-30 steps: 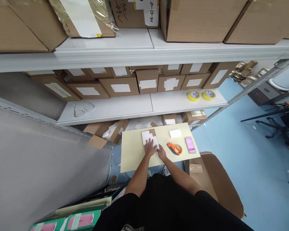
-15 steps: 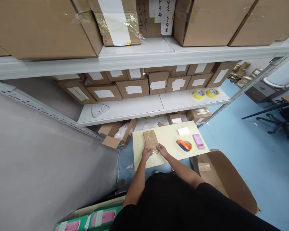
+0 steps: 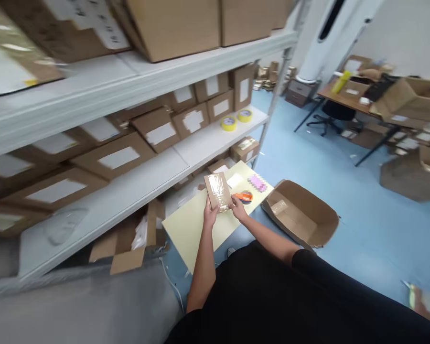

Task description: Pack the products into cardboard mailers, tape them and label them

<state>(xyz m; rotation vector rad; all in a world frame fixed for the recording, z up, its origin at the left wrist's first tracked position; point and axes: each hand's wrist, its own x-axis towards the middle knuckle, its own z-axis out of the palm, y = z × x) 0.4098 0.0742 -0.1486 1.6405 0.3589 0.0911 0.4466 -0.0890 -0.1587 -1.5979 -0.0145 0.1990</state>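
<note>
Between my two hands is a flat cardboard box with shiny clear tape across its face. My left hand grips its lower left corner, and my right hand grips the lower right edge. The box appears held above a pale yellow tabletop. Just right of it on that surface lies an orange tape dispenser, partly hidden by the box and my right hand. A white pad and a blurred-out pink item lie farther along the tabletop.
To the right, an open carton on the blue floor holds a taped parcel. Shelving with labelled boxes runs along the left, with two yellow tape rolls on it. Another open carton stands under the shelf.
My view has swung to the right, bringing the open carton and a far desk more into sight. The box, still in both hands, has moved over the tabletop toward the tape dispenser.
</note>
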